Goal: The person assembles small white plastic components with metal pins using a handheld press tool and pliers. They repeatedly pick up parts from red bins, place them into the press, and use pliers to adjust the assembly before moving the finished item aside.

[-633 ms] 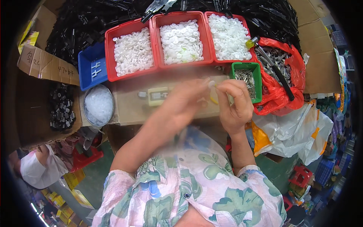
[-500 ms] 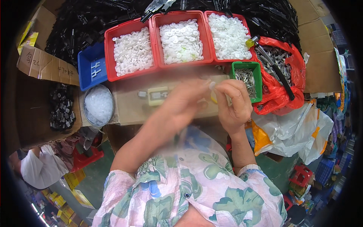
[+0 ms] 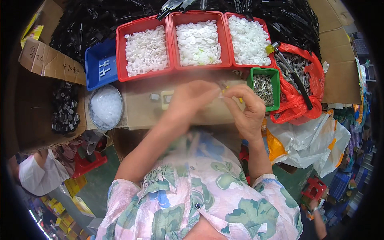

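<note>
Head view: right hand (image 3: 247, 106) raised over the worktop (image 3: 144, 116), thumb and forefinger pinched nearly together on a small pale piece (image 3: 221, 96), too blurred to identify. Left hand (image 3: 194, 96) meets it from the other side, fingers bent toward the same piece; badly blurred, cannot tell whether they grip it. Piece sits between the hands, left of the green box (image 3: 273, 108) of metal pins (image 3: 263, 87). Three red bins (image 3: 202, 67) beyond hold white parts (image 3: 199, 42). Cream block (image 3: 163, 102) partly hidden by the left hand. Bowl (image 3: 91, 116) stands near the blue bin (image 3: 96, 66).
</note>
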